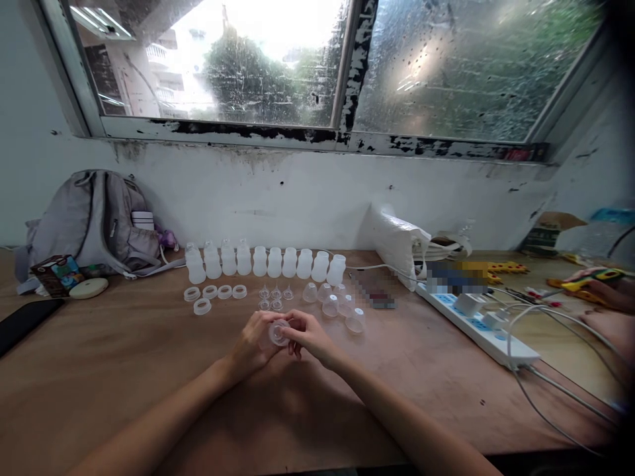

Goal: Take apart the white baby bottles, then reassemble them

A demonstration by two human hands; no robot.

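Observation:
My left hand (253, 344) is wrapped round a translucent bottle collar ring (278, 333) with what looks like a teat in it. The fingers of my right hand (310, 337) pinch the same ring from the other side. Just beyond my hands lie several clear teats (276, 294). Several loose collar rings (202, 307) sit to their left, and several clear dome caps (354, 322) to their right. At the back stands a row of frosted baby bottles (274, 263); those at its left end have tops on, while the others show bare necks.
A grey backpack (94, 218), a small carton (52, 276) and a black phone (27, 324) are at left. To the right lie a white bag (397, 241), a power strip (479, 327) with cables, and yellow tools (595, 281) near another person's hand (608, 330).

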